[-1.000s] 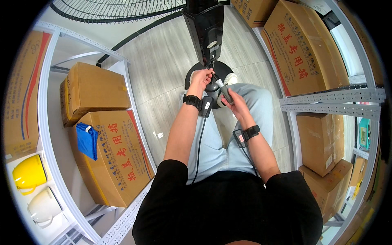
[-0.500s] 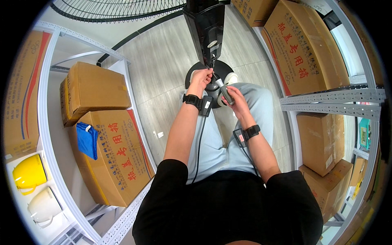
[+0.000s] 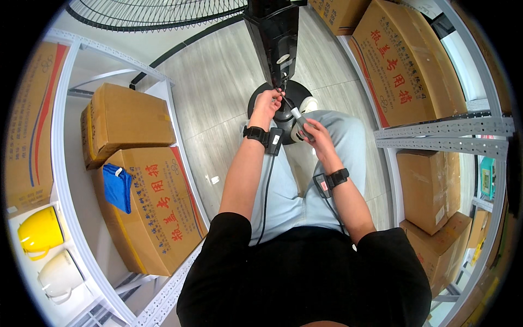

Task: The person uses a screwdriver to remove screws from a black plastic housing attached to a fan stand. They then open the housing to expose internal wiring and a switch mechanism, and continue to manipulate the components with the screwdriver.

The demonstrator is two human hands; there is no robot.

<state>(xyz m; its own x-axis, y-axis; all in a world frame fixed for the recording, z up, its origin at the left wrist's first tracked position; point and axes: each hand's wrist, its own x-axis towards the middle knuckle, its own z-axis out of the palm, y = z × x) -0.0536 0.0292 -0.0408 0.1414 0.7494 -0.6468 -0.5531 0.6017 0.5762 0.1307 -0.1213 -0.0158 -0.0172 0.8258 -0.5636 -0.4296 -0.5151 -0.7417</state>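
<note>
Hand, right (image 3: 320,138): clamped round grey-handled tool (image 3: 303,125) | hand, left (image 3: 266,103): fingertips together near black column (image 3: 277,49), held item unclear

1. Grey screwdriver (image 3: 301,121): handle partly hidden by right hand (image 3: 320,138).
2. Its tip, near the left hand (image 3: 266,103): too small to tell.
3. Fan guard (image 3: 158,27): cut off by top edge.
4. Round fan base (image 3: 297,91): right edge partly behind a shoe (image 3: 309,104).

The tool (image 3: 303,124) is showing grey with a pale collar (image 3: 296,113), the fan column (image 3: 280,43) glossy black; jeans (image 3: 344,133) are showing light blue, the shirt (image 3: 305,272) black, the cloth (image 3: 116,188) blue, the floor (image 3: 210,82) streaky grey.
</note>
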